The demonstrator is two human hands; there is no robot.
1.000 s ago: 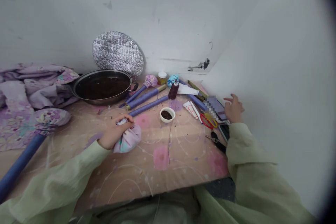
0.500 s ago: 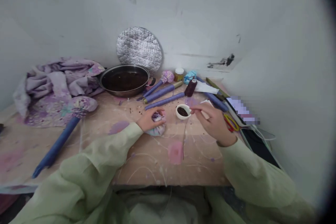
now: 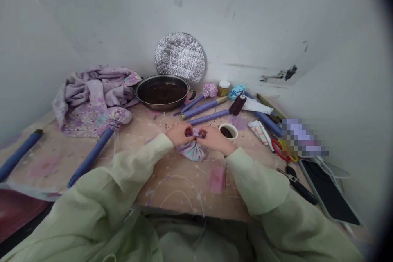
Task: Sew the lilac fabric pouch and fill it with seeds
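Observation:
A small purple and teal cloth pouch [image 3: 194, 152] rests on the table in the middle, its top gathered. My left hand [image 3: 180, 134] pinches the gathered cloth from the left, and my right hand [image 3: 212, 138] pinches it from the right. The fingertips of both hands nearly meet over the pouch. Just behind my right hand stands a small white bowl [image 3: 234, 127] with dark grains in it. What the pouch holds is hidden.
A dark pan [image 3: 162, 106] stands at the back beside bunched floral cloth [image 3: 92, 94]. Blue-wrapped sticks, a dark thread spool [image 3: 237, 105] and a jar [image 3: 224, 89] lie or stand behind my hands. Scissors [image 3: 281, 150], pliers [image 3: 299, 186] and a phone [image 3: 330, 192] lie right.
My right hand has moved left from the bowl's edge to the pouch and grips its cloth. My left hand now pinches the gathered top. The view has shifted, showing more at the right.

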